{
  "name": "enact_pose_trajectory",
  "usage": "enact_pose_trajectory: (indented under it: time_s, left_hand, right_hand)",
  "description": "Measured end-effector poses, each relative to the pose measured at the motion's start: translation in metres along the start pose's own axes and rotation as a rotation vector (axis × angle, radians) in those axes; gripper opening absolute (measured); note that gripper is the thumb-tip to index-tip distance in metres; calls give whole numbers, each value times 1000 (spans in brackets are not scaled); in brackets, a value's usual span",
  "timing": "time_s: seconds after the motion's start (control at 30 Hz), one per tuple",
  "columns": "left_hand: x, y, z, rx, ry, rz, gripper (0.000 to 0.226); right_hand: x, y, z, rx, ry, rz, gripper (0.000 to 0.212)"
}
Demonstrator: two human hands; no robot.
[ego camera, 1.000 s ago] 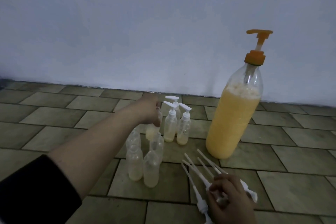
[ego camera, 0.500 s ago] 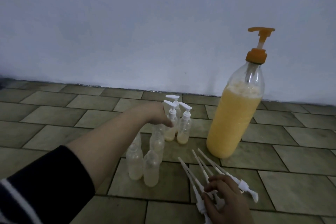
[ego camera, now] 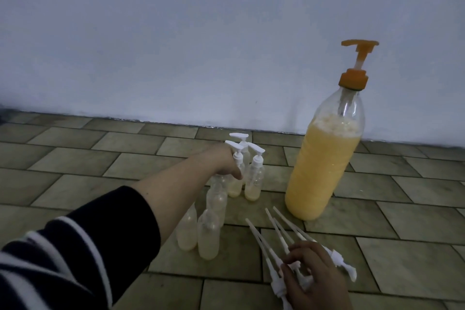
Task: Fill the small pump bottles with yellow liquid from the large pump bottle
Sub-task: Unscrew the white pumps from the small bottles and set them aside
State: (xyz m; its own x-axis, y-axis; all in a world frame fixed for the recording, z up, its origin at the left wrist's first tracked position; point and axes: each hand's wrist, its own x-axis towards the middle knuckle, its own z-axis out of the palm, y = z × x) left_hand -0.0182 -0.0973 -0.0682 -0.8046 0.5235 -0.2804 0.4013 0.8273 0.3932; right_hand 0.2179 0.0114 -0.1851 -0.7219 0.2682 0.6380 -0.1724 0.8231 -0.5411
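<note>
Tiled floor [ego camera: 75, 158] by a pale wall; left hand [ego camera: 222, 163] grips a capless small bottle [ego camera: 221, 184] — light, slick, tippy, best taken mid-body; right hand [ego camera: 314, 277] pinches loose pump heads [ego camera: 276, 259].

Orange-capped large bottle [ego camera: 324, 171] of yellow liquid; navy, white-striped sleeve [ego camera: 75, 254]; white pumps [ego camera: 276, 254].

Dim, cool light is falling evenly over the scene, leaving the wall [ego camera: 176, 33] bluish grey and grainy. The tiled floor [ego camera: 75, 158] is showing only faint, soft shadows. The striped sleeve [ego camera: 63, 259] at seven o'clock is smearing with motion blur. Tile lines are bending slightly toward the edges, and the corners are darkening
</note>
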Motion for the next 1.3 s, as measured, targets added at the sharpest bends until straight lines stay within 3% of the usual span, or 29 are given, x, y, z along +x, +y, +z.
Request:
enact_pose_trajectory:
  time_s: [0.2, 0.3, 0.43, 0.57, 0.67, 0.77, 0.87, 1.0, 1.07, 1.13, 1.2, 1.3]
  left_hand:
    - [-10, -6, -8, -236, 157, 52, 21]
    - [-24, -13, -22, -404, 325, 54, 21]
    - [-51, -21, -37, -855, 560, 199, 23]
    - [-87, -4, -34, -1356, 547, 369, 33]
    - [-113, 8, -19, -1630, 353, 394, 38]
    - [-138, 14, 3, -1496, 172, 360, 38]
    - [-149, 19, 23, -1317, 133, 395, 41]
    - [-149, 19, 36, -1234, 51, 430, 41]
    - [-152, 15, 35, -1339, -59, 422, 34]
    - [-154, 13, 35, -1397, -170, 449, 30]
    - [-155, 13, 40, -1410, -178, 453, 30]
    - [-154, 15, 48, -1376, -135, 416, 31]
  right_hand:
    - [6, -11, -8, 6, 12, 41, 16]
    - [21, -24, -18, 2, 36, 64, 15]
    - [48, -48, -36, 29, 83, 148, 30]
    - [87, -79, -57, 288, 74, 262, 28]
    - [117, -101, -74, 458, 107, 273, 25]
    - [140, -116, -82, 502, 64, 296, 26]
    - [148, -125, -73, 443, -83, 375, 43]
    - [142, -120, -61, 381, -108, 378, 24]
    - [140, -115, -66, 511, -227, 403, 15]
    - [142, -112, -79, 640, -366, 448, 37]
    - [143, -104, -88, 658, -407, 521, 66]
    - [138, -101, -89, 687, -374, 562, 79]
